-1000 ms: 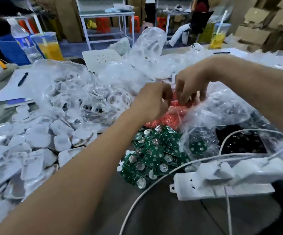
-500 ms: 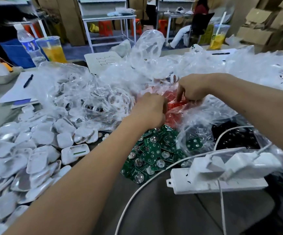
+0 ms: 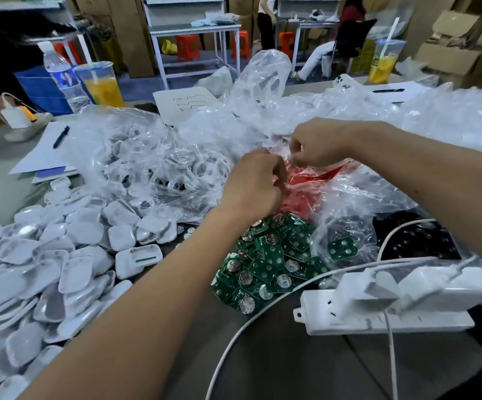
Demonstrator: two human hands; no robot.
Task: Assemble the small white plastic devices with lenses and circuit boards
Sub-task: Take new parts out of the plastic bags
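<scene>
Pinching the clear film of the red bag (image 3: 306,194), both hands meet at its mouth: left hand (image 3: 252,183) near side, right hand (image 3: 317,147) far side, fingers curled tight on plastic. Boards (image 3: 265,264) lie just below the left wrist, white shells (image 3: 60,255) well off left.

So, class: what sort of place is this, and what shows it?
Probably a small electronics assembly workshop: heaped white plastic shells, a pile of green circuit boards, and stacked cardboard boxes behind the metal tables.
</scene>
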